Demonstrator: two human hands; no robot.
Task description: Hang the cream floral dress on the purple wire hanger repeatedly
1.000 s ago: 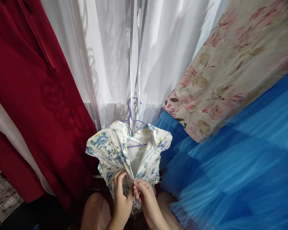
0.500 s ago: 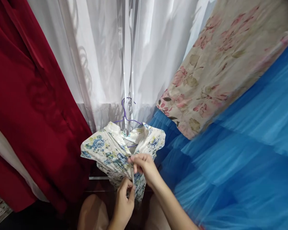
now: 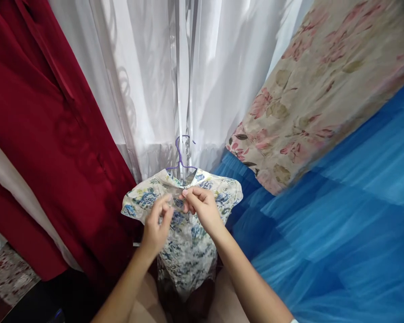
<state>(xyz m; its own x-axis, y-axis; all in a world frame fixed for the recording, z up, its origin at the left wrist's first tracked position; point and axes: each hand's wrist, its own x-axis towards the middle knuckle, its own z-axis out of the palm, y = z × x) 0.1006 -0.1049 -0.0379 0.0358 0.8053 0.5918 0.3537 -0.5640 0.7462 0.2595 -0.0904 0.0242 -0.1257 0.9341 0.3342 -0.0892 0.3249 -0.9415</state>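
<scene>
A white short-sleeved dress [image 3: 188, 242] with blue and yellow flowers hangs in front of me on a purple wire hanger [image 3: 180, 154]. At the top of its front opening, just below the collar, my right hand [image 3: 202, 206] is closed in a pinch. Between those fingertips is the dress's edge, with a tiny part that looks like a zipper pull. My left hand [image 3: 158, 224] hovers at the left of the chest, slightly blurred, thumb and fingers apart and nothing visible in them. The front is drawn together below the collar.
White curtains [image 3: 148, 89] and hanging white straps [image 3: 183, 89] are behind the hanger. A red cloth [image 3: 70, 157] hangs at left. On the right are a pink-flowered beige cloth [image 3: 296, 116] and layered blue tulle [image 3: 323, 233]. My legs are below the dress.
My right hand has moved up along the dress front to the collar, and the gaping neck opening has closed. My left hand has let go of the lower front and risen leftward.
</scene>
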